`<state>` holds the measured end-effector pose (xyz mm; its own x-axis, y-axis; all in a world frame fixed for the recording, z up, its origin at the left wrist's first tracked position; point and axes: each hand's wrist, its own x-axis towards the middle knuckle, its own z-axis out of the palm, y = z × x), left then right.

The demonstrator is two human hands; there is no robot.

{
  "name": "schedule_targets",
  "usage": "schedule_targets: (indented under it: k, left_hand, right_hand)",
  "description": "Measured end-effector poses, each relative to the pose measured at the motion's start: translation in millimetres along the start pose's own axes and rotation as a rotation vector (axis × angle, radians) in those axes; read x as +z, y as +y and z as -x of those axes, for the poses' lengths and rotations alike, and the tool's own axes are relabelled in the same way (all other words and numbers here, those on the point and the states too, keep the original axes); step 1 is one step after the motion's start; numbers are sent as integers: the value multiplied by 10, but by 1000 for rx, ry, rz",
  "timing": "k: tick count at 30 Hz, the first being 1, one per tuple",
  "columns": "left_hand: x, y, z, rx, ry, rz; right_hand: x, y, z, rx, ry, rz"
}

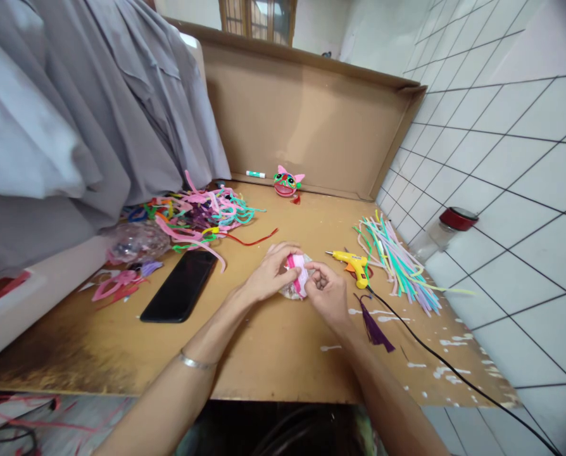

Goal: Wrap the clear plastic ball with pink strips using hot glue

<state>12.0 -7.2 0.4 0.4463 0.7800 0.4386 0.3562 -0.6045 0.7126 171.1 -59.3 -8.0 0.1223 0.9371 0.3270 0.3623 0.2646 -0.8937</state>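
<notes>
Low over the middle of the table, my left hand [274,272] grips a small piece with pale pink and hot pink bands [302,283], its thumb lying across the front. My right hand [329,292] is closed at the piece's right edge, thumb and fingertips pinched there. Part of the piece is hidden by my fingers. Something clear and crinkled, like plastic, shows around its lower edge. Just right of my hands lies a yellow glue gun [354,263], its nozzle pointing left. A purple tassel [375,327] rests below the glue gun.
Loose pipe cleaners [207,209] heap at the left, near a black phone [178,288]. More pipe cleaners [401,259] lie at right by a red-lidded jar [442,231]. A pink lion-head figure [287,182] and glue stick [255,174] sit at the back. A black cord [430,351] crosses the right side.
</notes>
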Motion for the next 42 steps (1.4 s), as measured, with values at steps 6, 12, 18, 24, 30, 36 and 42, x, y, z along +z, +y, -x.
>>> schedule_targets:
  k: [6,12,18,24,30,36,42]
  left_hand:
    - [10,-9,0,40,-6,-10]
    - [33,-18,16,-28,14,12]
    - [23,11,22,-27,15,39]
    - [24,-21,24,-30,-5,51]
    - [9,-9,12,-4,-15,52]
    - [4,-3,-3,58,-21,67]
    - [9,-20,-13,75,-40,54]
  right_hand:
    - [-5,6,-7,-4,4,-8]
    - [-4,6,-12,1,11,-10]
    - [-3,16,-16,8,-3,-14]
    - [-1,18,-16,6,-3,-25]
    - [-1,-4,-14,11,14,-20]
    - [3,-17,-17,22,13,-52]
    - [-6,-29,-15,27,20,-49]
